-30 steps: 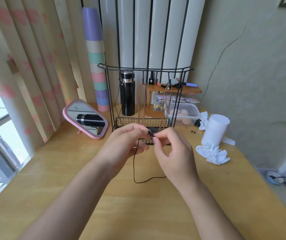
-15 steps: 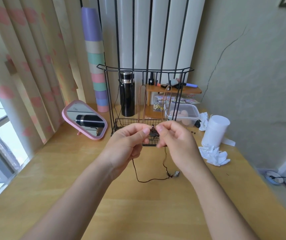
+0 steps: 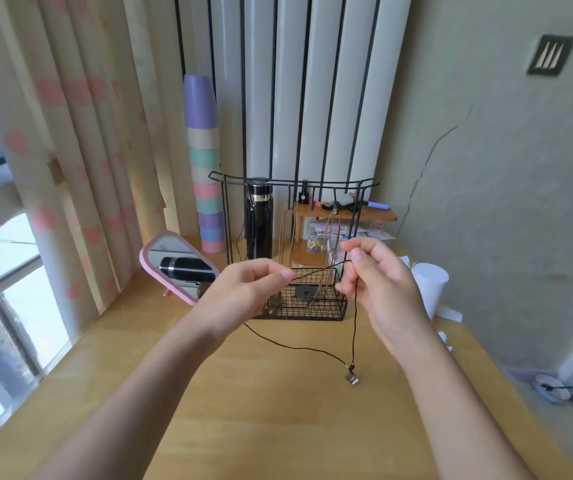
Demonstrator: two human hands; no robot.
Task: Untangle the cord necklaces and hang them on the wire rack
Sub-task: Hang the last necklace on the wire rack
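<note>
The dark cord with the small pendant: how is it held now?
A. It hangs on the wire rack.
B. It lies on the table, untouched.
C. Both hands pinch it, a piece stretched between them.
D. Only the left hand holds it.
C: the left hand and the right hand each pinch the dark cord, with a piece taut between them.

Mirror (image 3: 177, 265) left of wire rack (image 3: 295, 244)

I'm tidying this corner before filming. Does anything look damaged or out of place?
Yes: a long dark crack runs down the wall to the right of the wire rack. Nothing on the table looks spilled or knocked over.
</note>
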